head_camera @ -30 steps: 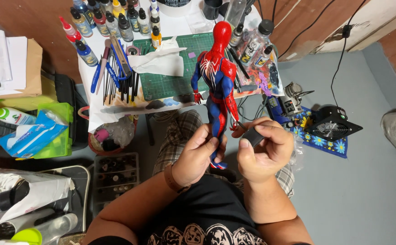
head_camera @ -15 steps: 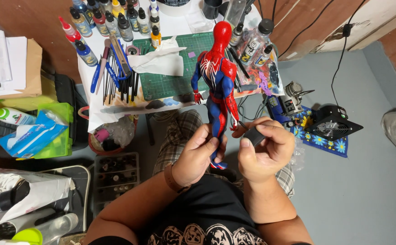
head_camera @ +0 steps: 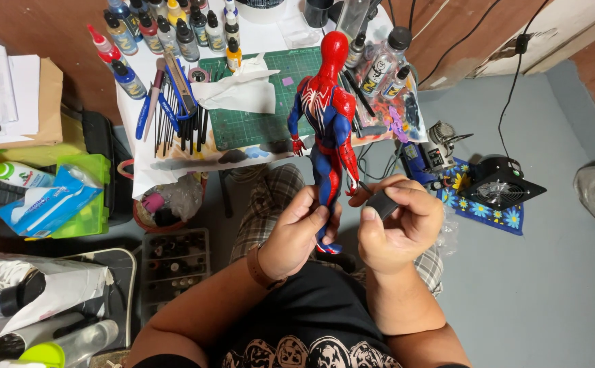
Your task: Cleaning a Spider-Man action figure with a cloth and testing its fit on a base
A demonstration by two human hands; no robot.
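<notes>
Head view: red-and-blue action figure (head_camera: 328, 116), held upright above the lap, legs clamped in the left hand (head_camera: 297, 232) grip for steadiness. Right hand (head_camera: 399, 221), beside that grip, closed on a small dark block (head_camera: 381, 203). Desk (head_camera: 175, 158) lies beyond.

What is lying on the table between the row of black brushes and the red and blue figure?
In the head view, a green cutting mat lies there, with crumpled white paper on its left part.

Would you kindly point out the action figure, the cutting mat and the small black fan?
action figure (head_camera: 324, 109), head view, on its red and blue back.
cutting mat (head_camera: 256, 126), head view, on its bare green surface.
black fan (head_camera: 495, 192), head view, on its round grille.
</notes>
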